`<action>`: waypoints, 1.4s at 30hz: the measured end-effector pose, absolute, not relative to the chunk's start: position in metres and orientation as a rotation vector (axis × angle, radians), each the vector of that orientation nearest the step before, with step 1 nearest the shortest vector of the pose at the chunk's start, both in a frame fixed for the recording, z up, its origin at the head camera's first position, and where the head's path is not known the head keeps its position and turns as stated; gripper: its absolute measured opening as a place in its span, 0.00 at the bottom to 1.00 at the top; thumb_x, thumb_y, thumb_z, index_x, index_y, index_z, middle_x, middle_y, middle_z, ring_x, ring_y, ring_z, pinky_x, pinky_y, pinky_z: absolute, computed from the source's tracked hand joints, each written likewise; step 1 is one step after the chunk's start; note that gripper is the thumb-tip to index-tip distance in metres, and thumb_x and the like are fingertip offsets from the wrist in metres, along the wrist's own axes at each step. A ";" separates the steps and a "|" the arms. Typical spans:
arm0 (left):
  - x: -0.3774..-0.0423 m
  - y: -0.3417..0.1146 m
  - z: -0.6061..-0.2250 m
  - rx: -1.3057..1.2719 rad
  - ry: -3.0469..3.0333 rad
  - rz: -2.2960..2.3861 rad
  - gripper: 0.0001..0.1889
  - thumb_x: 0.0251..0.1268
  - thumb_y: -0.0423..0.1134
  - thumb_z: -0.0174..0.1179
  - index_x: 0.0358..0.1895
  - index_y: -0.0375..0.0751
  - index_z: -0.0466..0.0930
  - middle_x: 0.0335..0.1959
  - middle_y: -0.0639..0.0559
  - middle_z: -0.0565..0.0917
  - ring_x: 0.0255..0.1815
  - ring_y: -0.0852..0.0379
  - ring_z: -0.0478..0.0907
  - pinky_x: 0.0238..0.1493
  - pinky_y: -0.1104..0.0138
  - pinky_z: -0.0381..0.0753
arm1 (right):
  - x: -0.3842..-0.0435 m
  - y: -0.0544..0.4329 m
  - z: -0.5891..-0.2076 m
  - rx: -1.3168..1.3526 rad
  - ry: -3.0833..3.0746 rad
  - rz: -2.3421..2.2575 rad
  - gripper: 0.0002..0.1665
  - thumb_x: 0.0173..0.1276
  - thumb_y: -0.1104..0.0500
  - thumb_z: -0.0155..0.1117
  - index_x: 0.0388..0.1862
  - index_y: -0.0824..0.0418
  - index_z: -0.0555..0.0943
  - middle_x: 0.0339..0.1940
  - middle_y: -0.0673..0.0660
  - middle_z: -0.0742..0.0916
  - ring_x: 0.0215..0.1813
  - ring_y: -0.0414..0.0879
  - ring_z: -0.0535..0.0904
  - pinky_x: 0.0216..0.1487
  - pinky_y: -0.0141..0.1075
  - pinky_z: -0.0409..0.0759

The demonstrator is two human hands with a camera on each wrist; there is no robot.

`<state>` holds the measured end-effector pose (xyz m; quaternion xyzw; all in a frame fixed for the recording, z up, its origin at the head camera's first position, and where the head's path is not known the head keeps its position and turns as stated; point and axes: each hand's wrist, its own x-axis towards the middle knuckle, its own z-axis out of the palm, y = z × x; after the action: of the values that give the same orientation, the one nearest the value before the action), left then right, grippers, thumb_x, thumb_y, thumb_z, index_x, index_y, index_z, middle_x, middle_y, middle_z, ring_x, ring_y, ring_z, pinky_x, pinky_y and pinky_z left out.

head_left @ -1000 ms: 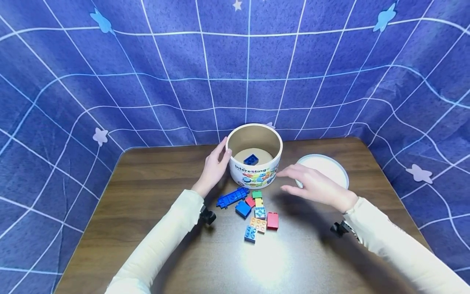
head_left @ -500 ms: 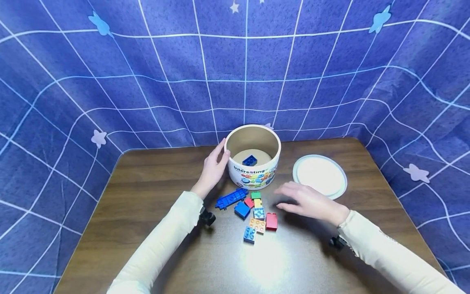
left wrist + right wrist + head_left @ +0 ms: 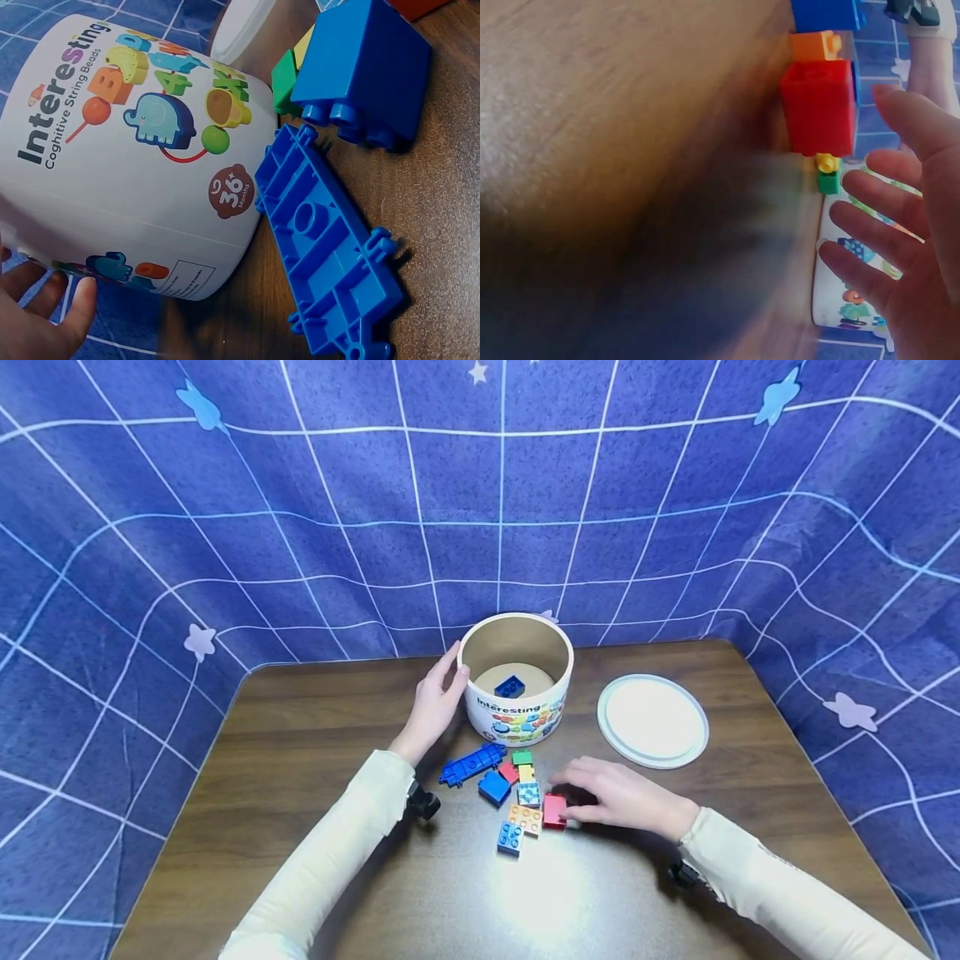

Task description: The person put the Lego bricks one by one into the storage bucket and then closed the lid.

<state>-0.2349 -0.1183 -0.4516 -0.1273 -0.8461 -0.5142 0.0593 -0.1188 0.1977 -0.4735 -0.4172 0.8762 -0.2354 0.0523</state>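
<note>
At the back of the table stands a round white printed bucket (image 3: 513, 720) with a dark blue brick (image 3: 510, 687) inside. My left hand (image 3: 434, 704) rests against its left side, fingers extended; in the left wrist view the fingertips (image 3: 84, 294) lie along its wall. My right hand (image 3: 618, 791) is over the table beside a red brick (image 3: 555, 811), thumb and fingers apart around its right end. In the right wrist view the red brick (image 3: 819, 109) sits beyond the spread fingers, not gripped.
Between the hands lie a blue vehicle base (image 3: 472, 765), a blue brick (image 3: 495, 787), an orange brick (image 3: 527, 818), a studded blue brick (image 3: 511, 838) and several smaller bricks. A white round lid (image 3: 653, 721) lies right of the bucket. A blue curtain (image 3: 465, 527) hangs behind.
My right hand has moved down and toward me, from beside the bucket and over the lid to the red brick, uncovering the lid. The left hand has stayed on the bucket.
</note>
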 end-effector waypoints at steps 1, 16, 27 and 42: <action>-0.235 -0.118 -0.452 -0.387 -2.561 -1.560 0.30 0.84 0.48 0.50 0.83 0.47 0.60 0.82 0.50 0.64 0.82 0.50 0.59 0.79 0.52 0.64 | -0.118 0.197 -0.475 -1.275 2.661 -0.713 0.27 0.73 0.44 0.70 0.63 0.58 0.83 0.54 0.52 0.87 0.54 0.44 0.82 0.57 0.42 0.84; -0.233 -0.118 -0.452 -0.379 -2.552 -1.589 0.30 0.84 0.49 0.50 0.83 0.46 0.60 0.83 0.51 0.62 0.83 0.52 0.57 0.80 0.54 0.61 | -0.115 0.194 -0.483 -1.307 2.660 -0.654 0.28 0.71 0.39 0.70 0.63 0.53 0.83 0.53 0.46 0.86 0.54 0.38 0.81 0.57 0.39 0.84; -0.231 -0.117 -0.452 -0.387 -2.557 -1.581 0.30 0.85 0.47 0.50 0.83 0.46 0.59 0.82 0.50 0.63 0.83 0.51 0.58 0.80 0.54 0.62 | -0.114 0.198 -0.481 -1.265 2.680 -0.617 0.27 0.70 0.44 0.73 0.62 0.56 0.84 0.52 0.48 0.87 0.53 0.41 0.82 0.57 0.40 0.84; -0.235 -0.117 -0.452 -0.393 -2.547 -1.597 0.30 0.85 0.48 0.50 0.83 0.45 0.59 0.83 0.50 0.62 0.83 0.52 0.57 0.81 0.54 0.60 | -0.121 0.208 -0.473 -1.237 2.713 -0.606 0.27 0.69 0.47 0.74 0.62 0.58 0.84 0.47 0.48 0.86 0.46 0.40 0.79 0.50 0.37 0.84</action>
<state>-0.2345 -0.1172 -0.4523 -0.1295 -0.8388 -0.5260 0.0550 -0.1208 0.2082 -0.4725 -0.4061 0.8905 -0.1989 0.0492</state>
